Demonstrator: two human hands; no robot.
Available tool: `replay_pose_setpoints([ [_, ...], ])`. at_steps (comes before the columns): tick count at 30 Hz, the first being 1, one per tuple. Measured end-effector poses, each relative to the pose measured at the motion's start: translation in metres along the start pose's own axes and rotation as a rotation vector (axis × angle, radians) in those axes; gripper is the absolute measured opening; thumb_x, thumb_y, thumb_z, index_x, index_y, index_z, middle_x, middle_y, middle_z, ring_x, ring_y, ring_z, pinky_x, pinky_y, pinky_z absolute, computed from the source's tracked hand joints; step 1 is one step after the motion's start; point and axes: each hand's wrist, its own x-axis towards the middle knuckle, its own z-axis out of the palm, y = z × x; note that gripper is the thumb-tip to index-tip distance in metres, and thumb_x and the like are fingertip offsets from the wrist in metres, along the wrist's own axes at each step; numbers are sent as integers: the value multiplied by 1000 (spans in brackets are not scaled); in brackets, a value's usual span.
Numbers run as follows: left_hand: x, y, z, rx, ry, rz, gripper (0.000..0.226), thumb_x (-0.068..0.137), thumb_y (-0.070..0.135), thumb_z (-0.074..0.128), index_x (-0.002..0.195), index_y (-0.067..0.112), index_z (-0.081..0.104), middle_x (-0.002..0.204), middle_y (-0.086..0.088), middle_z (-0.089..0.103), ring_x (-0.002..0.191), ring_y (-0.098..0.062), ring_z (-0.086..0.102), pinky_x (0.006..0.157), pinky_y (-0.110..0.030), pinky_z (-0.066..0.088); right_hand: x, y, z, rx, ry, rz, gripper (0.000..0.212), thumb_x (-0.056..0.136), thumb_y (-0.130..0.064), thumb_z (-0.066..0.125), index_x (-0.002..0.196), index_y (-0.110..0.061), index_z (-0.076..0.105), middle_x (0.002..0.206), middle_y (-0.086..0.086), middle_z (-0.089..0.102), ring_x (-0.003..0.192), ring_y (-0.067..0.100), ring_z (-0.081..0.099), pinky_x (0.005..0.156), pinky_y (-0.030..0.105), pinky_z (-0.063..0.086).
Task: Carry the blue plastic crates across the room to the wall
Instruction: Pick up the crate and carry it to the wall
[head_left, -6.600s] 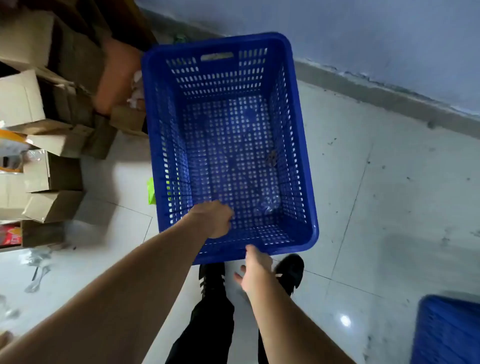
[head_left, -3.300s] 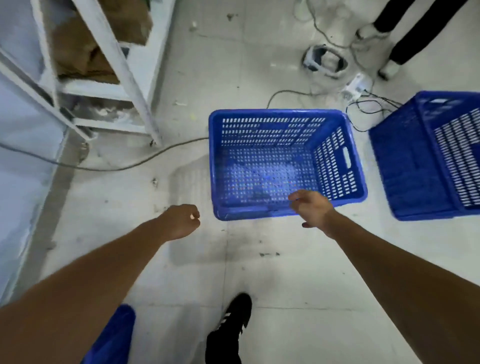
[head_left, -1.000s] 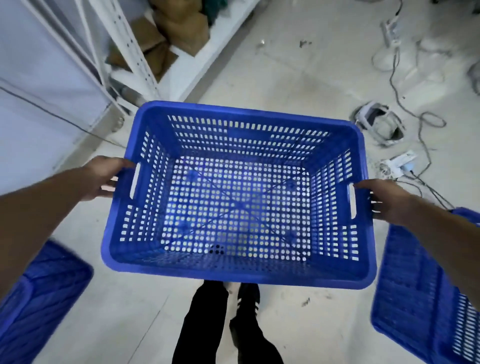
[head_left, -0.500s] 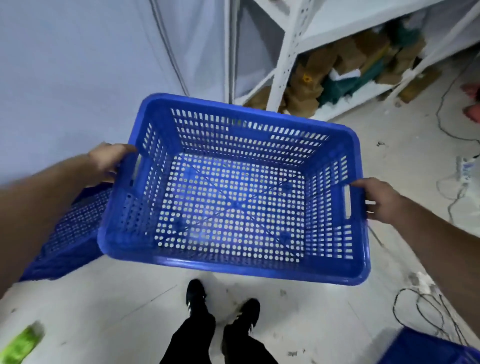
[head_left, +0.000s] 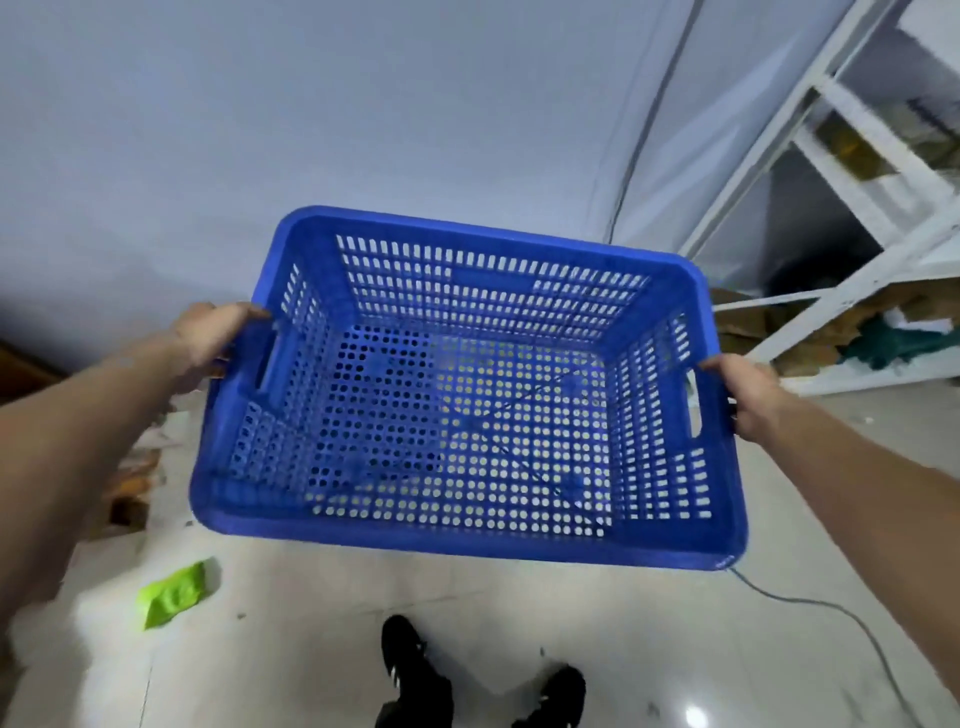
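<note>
Head view: left hand (head_left: 210, 338), right hand (head_left: 740, 397) clamp crate (head_left: 467, 530) end handles, keeping empty load level facing wall (head_left: 363, 104).

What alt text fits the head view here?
Both hands, left hand and right hand, hold an empty blue crate by its end handles above a pale floor, facing a wall; a white shelf stands right.

No text, label, brand or number can be read anywhere here; everything shown is unmarked or blurred
</note>
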Motion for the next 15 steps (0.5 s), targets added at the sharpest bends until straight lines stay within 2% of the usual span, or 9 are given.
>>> replay_pose_setpoints([
  [2,15,-9,-44,-18,26,-28,61,84,38,66,133,4,58,128,-19,63,101,-31,58,81,-40,45,-13,-14,48,2,-21,-1,34,85,-16,69,116,-3,63,103,13,71,73,26,64,61,36,53],
  [4,30,-16,-83,-30,61,-31,52,86,36,66,127,5,61,124,-19,62,98,-30,56,82,-40,44,-23,-27,94,6,-56,-8,15,85,-14,70,95,-9,60,86,10,68,67,25,64,53,33,50],
  [7,49,-28,-130,-48,130,-56,47,87,32,67,125,5,62,113,-17,61,97,-31,56,78,-39,48,-29,-42,157,-7,-115,-21,16,86,-14,69,100,-8,65,84,10,69,67,26,65,54,32,53],
  [10,69,-40,-164,-66,173,-109,53,87,30,68,131,0,62,112,-21,63,93,-32,59,85,-46,52,-25,-51,211,-15,-126,-27,22,83,-14,73,102,-4,67,89,15,72,71,29,69,62,39,57],
  [11,76,-44,-173,-69,182,-131,53,87,30,68,130,0,62,113,-22,65,87,-32,62,80,-44,54,-23,-53,229,-24,-129,-23,26,83,-15,74,104,-4,66,91,16,72,74,30,70,65,43,60],
  [13,94,-50,-190,-83,206,-156,48,88,30,68,125,-1,63,111,-23,69,68,-27,65,58,-33,54,-19,-58,267,-39,-155,-8,27,83,-17,75,105,-4,66,91,17,72,74,31,69,67,45,60],
  [14,106,-53,-198,-84,217,-166,47,88,30,68,123,-1,63,110,-23,69,63,-26,65,53,-30,52,-15,-61,287,-48,-172,-5,27,84,-17,74,106,-4,65,88,15,71,72,30,68,65,43,59],
  [15,119,-56,-205,-80,222,-174,49,87,31,68,124,-2,63,113,-23,70,65,-27,65,55,-30,50,-9,-64,306,-62,-182,-2,29,84,-17,74,108,-4,64,86,15,70,72,30,68,64,44,58],
])
